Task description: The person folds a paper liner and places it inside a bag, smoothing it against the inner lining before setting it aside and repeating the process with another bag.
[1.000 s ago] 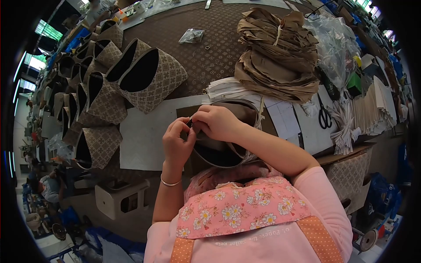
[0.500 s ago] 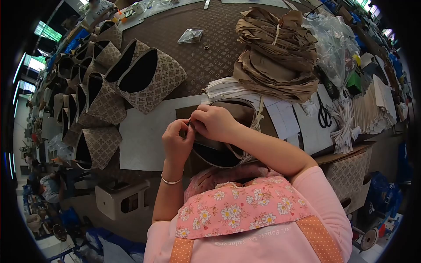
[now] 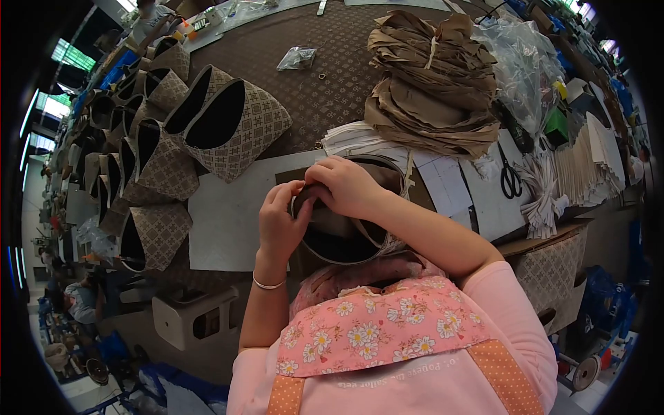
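Note:
An unfinished bag body, with a dark inside, brown lining and a pale patterned outer side, stands open against my front. My left hand, with a bangle at the wrist, pinches the left part of its rim between thumb and fingers. Close beside it, my right hand is closed on the brown lining at the same edge, its forearm crossing over the bag's right side. The fingertips nearly meet, and what lies right between them is partly hidden. Under the bag lies a brown board.
Patterned bag bodies are piled on the left. Stacked brown lining pieces sit at the back right, near clear plastic. Black scissors and white strips lie on the right. A stool stands lower left.
The fingers of my left hand have lifted and spread along the rim, and more brown lining shows between my hands. My right hand has shifted slightly. The view has moved a little.

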### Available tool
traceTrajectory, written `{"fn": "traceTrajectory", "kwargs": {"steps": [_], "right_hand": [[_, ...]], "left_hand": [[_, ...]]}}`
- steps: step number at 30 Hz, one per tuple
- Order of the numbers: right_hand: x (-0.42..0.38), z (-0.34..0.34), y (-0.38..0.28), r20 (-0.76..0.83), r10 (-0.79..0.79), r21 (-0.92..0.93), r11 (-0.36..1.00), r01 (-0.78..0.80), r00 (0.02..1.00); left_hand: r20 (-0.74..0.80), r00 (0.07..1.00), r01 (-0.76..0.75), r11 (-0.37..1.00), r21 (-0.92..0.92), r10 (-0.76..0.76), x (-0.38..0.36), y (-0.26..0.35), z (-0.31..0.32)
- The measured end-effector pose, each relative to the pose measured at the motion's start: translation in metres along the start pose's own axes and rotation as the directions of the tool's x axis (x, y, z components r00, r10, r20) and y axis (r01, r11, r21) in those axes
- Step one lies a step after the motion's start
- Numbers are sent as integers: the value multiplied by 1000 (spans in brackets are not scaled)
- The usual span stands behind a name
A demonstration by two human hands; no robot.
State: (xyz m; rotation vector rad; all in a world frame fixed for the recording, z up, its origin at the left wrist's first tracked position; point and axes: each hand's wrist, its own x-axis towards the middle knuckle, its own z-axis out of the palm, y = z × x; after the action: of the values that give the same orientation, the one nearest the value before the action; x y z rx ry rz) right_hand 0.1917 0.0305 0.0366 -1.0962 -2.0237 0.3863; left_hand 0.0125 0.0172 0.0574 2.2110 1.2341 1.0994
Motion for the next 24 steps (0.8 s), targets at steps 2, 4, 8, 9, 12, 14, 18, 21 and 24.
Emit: {"fn": "traceTrajectory", "kwargs": {"steps": [2, 4, 8, 9, 12, 14, 18, 21, 24], "right_hand": [[0, -5, 3, 65, 13, -1, 1000, -13, 998], [1, -11, 1, 85, 80, -12, 997, -79, 993], [1, -5, 4, -29, 15, -92, 996, -17, 999], [1, -3, 5, -29, 14, -91, 996, -16, 999], [1, -1, 6, 1, -49, -154, 987, 49, 999], [2, -2, 4, -2, -56, -166, 985, 54, 998], [2, 0, 5, 22, -59, -175, 983, 62, 998], [2, -1, 2, 37, -69, -182, 981, 74, 997], [0, -10, -7, 0, -64, -169, 984, 63, 998]], "left_hand": [[1, 999, 42, 999, 3, -42, -3, -3, 1], [4, 997, 80, 997, 9, -80, -4, -5, 0], [-13, 998, 57, 998, 28, -56, -3, -6, -2], [-14, 998, 53, 999, 10, -53, -3, -7, -2], [-14, 999, 29, 999, 18, -28, -3, -8, -2], [-3, 1000, 30, 1000, 10, -30, -3, -7, -3], [51, 998, 28, 1000, 3, -28, -1, -2, -5], [115, 992, 60, 998, -23, -57, 6, -1, -6], [191, 976, 84, 992, 91, -100, 12, -6, -11]]}}
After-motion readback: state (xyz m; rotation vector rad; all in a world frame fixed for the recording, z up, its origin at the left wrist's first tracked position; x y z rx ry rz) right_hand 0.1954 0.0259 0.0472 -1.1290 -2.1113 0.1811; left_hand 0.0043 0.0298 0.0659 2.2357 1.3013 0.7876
